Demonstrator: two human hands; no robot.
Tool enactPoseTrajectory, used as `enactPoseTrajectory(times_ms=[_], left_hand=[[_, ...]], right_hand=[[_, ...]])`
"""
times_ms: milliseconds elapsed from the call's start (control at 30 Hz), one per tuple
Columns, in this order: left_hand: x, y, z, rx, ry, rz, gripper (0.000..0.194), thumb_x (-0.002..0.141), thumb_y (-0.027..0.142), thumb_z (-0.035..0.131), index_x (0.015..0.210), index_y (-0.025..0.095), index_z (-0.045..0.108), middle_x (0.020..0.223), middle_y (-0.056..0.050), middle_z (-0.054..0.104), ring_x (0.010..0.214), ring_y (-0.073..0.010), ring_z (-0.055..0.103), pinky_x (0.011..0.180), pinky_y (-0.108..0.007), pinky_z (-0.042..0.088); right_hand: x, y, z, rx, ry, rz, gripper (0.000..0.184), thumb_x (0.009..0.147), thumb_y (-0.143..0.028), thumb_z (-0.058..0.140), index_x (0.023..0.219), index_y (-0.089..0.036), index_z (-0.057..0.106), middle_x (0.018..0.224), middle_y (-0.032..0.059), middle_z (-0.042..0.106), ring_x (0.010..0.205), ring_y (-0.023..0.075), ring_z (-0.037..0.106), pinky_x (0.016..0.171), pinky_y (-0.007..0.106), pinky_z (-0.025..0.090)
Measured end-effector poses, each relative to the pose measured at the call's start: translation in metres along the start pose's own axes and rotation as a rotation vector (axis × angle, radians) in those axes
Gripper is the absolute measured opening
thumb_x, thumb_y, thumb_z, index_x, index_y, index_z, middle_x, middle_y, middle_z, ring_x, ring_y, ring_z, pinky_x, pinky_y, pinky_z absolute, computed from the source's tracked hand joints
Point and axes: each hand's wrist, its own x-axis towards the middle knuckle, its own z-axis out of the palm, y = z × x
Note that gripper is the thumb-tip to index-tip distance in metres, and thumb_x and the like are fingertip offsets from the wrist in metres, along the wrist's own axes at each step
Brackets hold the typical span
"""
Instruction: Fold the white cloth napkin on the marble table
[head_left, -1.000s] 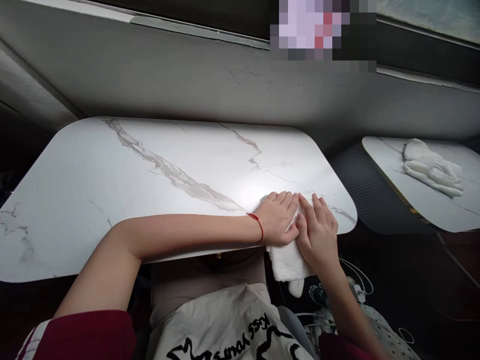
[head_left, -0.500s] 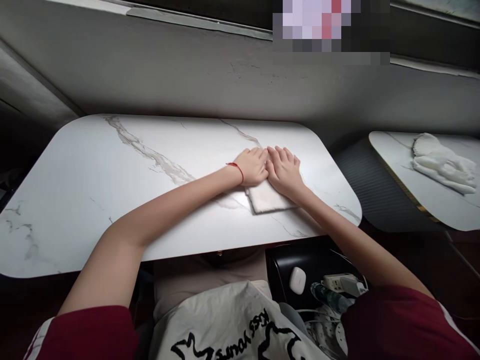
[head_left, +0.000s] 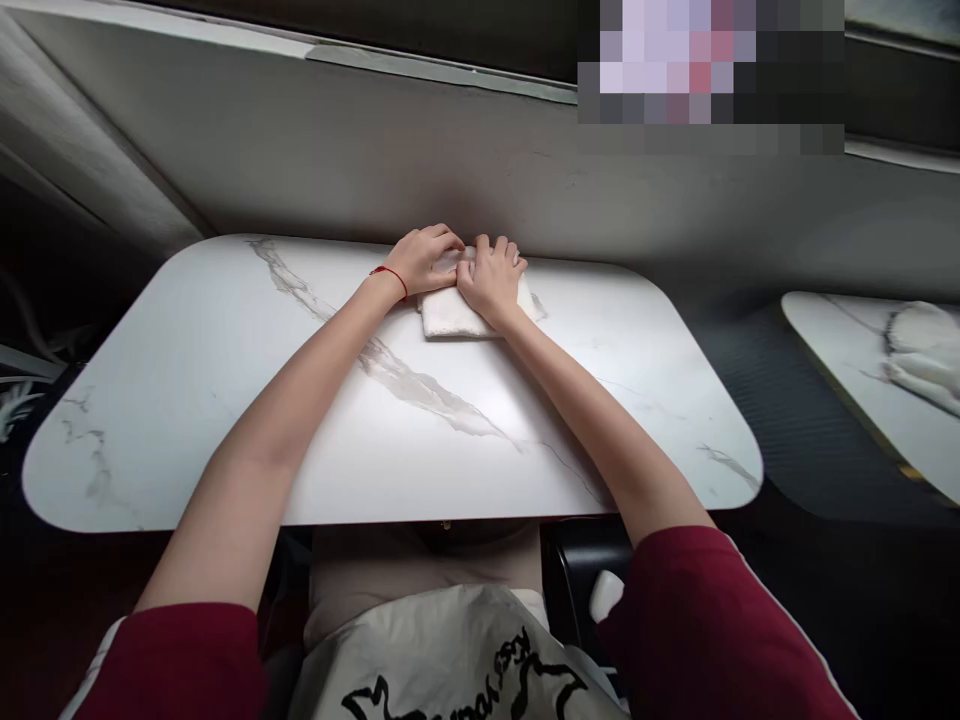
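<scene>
A folded white cloth [head_left: 459,318] lies near the far edge of the white marble-patterned table [head_left: 337,460]. My left hand [head_left: 426,262], with a thin red string bracelet at the wrist, grips the cloth's left side, its fingers bent over the far part and its thumb towards the right hand. Beside it my right hand [head_left: 493,278] presses on the cloth from above, fingers curled over its far side. The two hands almost touch at the thumbs. Parts of the cloth are hidden under both hands.
A grey wall [head_left: 360,150] rises just behind the table. To the right, a second marble-patterned table [head_left: 847,350] bears a crumpled white cloth [head_left: 926,345]. Below the near edge, a small white case [head_left: 606,595] lies on a black surface.
Both hands and the cloth have moved left and away from me, from right of the table's middle to near its far edge. The camera view has shifted slightly.
</scene>
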Motion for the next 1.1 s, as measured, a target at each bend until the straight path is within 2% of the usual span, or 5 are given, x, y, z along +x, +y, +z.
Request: enactPoseTrajectory(times_ms=[133, 267, 733, 867, 1100], left_hand=[[-0.001, -0.016, 0.003, -0.066, 0.072, -0.077, 0.035, 0.086, 0.031, 0.06, 0.117, 0.016, 0.067, 0.123, -0.011, 0.067, 0.114, -0.0277, 0.064, 0.098, -0.037, 0.048], [0.002, -0.017, 0.006, -0.024, 0.045, -0.164, 0.034, 0.089, 0.029, 0.057, 0.12, 0.018, 0.065, 0.127, -0.012, 0.065, 0.12, -0.0294, 0.06, 0.102, -0.041, 0.045], [0.007, 0.005, 0.001, 0.145, -0.012, -0.317, 0.039, 0.092, 0.024, 0.045, 0.128, 0.017, 0.058, 0.132, -0.014, 0.063, 0.122, -0.0337, 0.056, 0.103, -0.047, 0.041], [0.01, 0.011, 0.005, 0.221, 0.0, -0.379, 0.04, 0.092, 0.017, 0.039, 0.128, 0.014, 0.057, 0.132, -0.016, 0.063, 0.122, -0.0343, 0.055, 0.1, -0.047, 0.042], [0.004, 0.016, 0.009, 0.277, 0.008, -0.39, 0.036, 0.096, 0.018, 0.039, 0.126, 0.01, 0.057, 0.133, -0.018, 0.061, 0.124, -0.0336, 0.054, 0.102, -0.043, 0.04]], right_hand=[[0.017, -0.011, 0.012, 0.021, 0.031, -0.011, 0.04, 0.094, -0.032, 0.036, 0.124, -0.013, 0.055, 0.125, 0.0211, 0.055, 0.119, 0.0386, 0.046, 0.098, 0.062, 0.036], [0.028, -0.011, 0.013, 0.04, 0.032, -0.042, 0.037, 0.093, -0.03, 0.038, 0.121, -0.014, 0.056, 0.121, 0.0206, 0.055, 0.118, 0.0385, 0.045, 0.097, 0.062, 0.036], [0.027, -0.015, 0.003, 0.039, 0.006, -0.082, 0.037, 0.09, -0.022, 0.037, 0.119, -0.012, 0.059, 0.119, 0.0231, 0.058, 0.113, 0.0394, 0.047, 0.093, 0.058, 0.037], [0.025, -0.016, 0.002, 0.025, 0.009, -0.091, 0.039, 0.089, -0.023, 0.038, 0.118, -0.012, 0.061, 0.119, 0.0234, 0.06, 0.111, 0.0386, 0.048, 0.092, 0.056, 0.038], [0.022, -0.018, -0.001, 0.003, -0.018, -0.094, 0.042, 0.09, -0.021, 0.038, 0.123, -0.01, 0.06, 0.122, 0.0242, 0.06, 0.114, 0.0396, 0.048, 0.093, 0.056, 0.038]])
